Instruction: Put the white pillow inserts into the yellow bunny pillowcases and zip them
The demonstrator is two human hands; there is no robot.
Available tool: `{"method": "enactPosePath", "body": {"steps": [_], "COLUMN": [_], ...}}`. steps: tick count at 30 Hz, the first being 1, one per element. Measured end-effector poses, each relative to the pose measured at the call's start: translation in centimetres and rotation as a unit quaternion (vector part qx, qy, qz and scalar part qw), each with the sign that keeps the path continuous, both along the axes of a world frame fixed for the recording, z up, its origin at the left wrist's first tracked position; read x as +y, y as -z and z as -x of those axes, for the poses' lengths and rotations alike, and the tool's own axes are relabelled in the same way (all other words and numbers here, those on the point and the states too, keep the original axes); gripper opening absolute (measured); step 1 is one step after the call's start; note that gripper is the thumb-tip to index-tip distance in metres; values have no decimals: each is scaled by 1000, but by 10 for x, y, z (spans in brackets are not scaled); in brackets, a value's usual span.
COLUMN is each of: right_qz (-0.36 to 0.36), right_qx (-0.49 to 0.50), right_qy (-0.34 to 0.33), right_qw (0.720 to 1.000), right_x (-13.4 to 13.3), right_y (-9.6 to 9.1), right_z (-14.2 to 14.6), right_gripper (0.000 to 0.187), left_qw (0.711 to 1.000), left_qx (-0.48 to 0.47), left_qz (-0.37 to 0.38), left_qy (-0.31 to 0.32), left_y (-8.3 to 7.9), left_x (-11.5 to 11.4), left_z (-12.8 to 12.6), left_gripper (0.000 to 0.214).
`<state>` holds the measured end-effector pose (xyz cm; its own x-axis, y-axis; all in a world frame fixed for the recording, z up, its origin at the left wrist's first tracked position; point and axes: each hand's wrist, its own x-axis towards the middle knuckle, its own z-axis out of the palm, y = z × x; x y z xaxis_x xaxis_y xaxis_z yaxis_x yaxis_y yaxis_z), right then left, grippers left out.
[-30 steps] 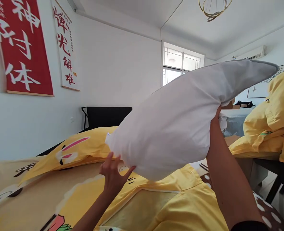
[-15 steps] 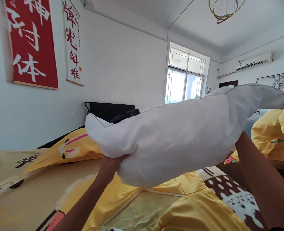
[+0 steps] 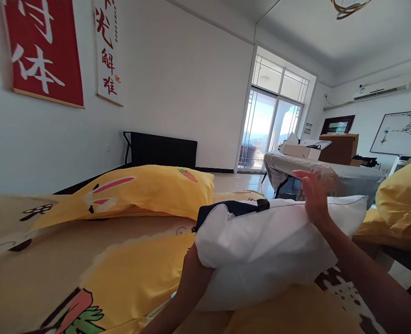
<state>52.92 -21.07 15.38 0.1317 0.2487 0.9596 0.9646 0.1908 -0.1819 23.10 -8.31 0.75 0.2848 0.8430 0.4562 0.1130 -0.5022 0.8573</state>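
Note:
A plump white pillow (image 3: 264, 250) with thin grey piping lies low over the bed in front of me. At its left end is my left hand (image 3: 196, 273), gripping it, with the fingers hidden behind the fabric. My right hand (image 3: 315, 197) is raised at the pillow's upper right side, fingers extended and apart, its palm edge close to the white cloth. Whether it touches the cloth I cannot tell. Behind the pillow's top edge lies a dark navy cloth item (image 3: 236, 208), partly covered.
A yellow pillow (image 3: 150, 190) with rabbit and carrot prints rests at the bed's far side. Beneath is a beige and yellow patterned sheet (image 3: 122, 260). More yellow bedding (image 3: 403, 204) is piled at right. Cartons (image 3: 339, 146) stand on a plastic-wrapped piece of furniture (image 3: 296, 167) beyond.
The white pillow has come down from chest height toward the bed and shifted right. My right hand has left its underside and opened above it. The view has tilted down.

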Motion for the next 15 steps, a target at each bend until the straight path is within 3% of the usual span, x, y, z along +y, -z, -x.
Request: {"method": "enactPosePath", "body": {"steps": [2, 5, 7, 10, 13, 15], "right_qz": [118, 234, 268, 253, 183, 136], "right_qx": [-83, -169, -162, -109, -88, -106], "right_qy": [-36, -78, -72, -23, 8, 13], "right_qw": [989, 954, 947, 961, 979, 985], "right_x": [16, 36, 48, 71, 98, 116], "right_y": [17, 32, 32, 29, 21, 11], "right_z": [59, 144, 176, 183, 165, 155], "right_gripper": [56, 91, 79, 30, 31, 34], "left_qw": [1000, 998, 995, 980, 951, 955], "left_qx": [8, -11, -21, 39, 142, 158], "left_qz": [22, 20, 10, -6, 34, 62], "left_qy": [7, 51, 98, 193, 273, 243], "left_y": [-2, 0, 4, 4, -4, -7], "left_x": [-2, 2, 12, 31, 37, 30], "left_z": [5, 16, 25, 40, 45, 41], "left_gripper": [48, 63, 74, 98, 95, 71]}}
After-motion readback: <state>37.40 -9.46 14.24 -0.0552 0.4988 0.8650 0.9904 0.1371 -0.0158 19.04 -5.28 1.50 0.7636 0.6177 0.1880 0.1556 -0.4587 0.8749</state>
